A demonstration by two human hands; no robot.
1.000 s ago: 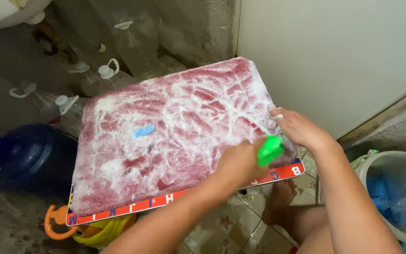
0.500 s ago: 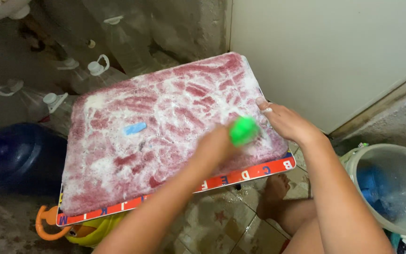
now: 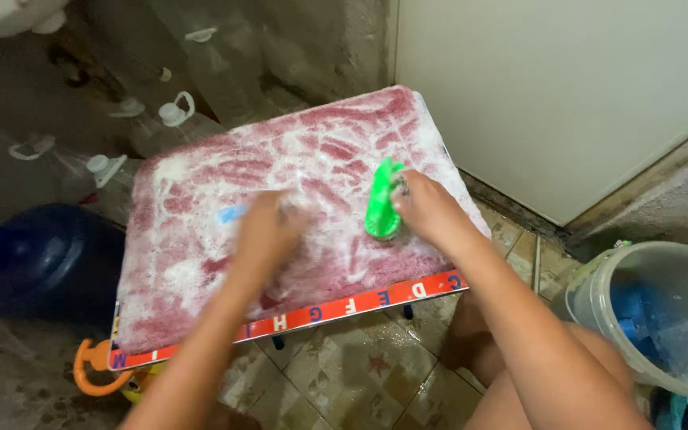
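A red shaggy mat covered in white suds lies on a small table with a red lettered edge. My right hand grips a green scrub brush standing on the mat's right part. My left hand rests on the mat's middle, blurred by motion, right beside a small light-blue piece. Whether the left hand's fingers hold anything is unclear.
A pale bucket with water and something blue inside stands at the right. A dark blue jug and several clear plastic bottles crowd the left and back. A white panel rises behind. An orange-yellow toy sits under the table on wet tiles.
The green brush has passed from my left hand to my right hand and moved up the mat. My left hand has swung left toward the light-blue piece.
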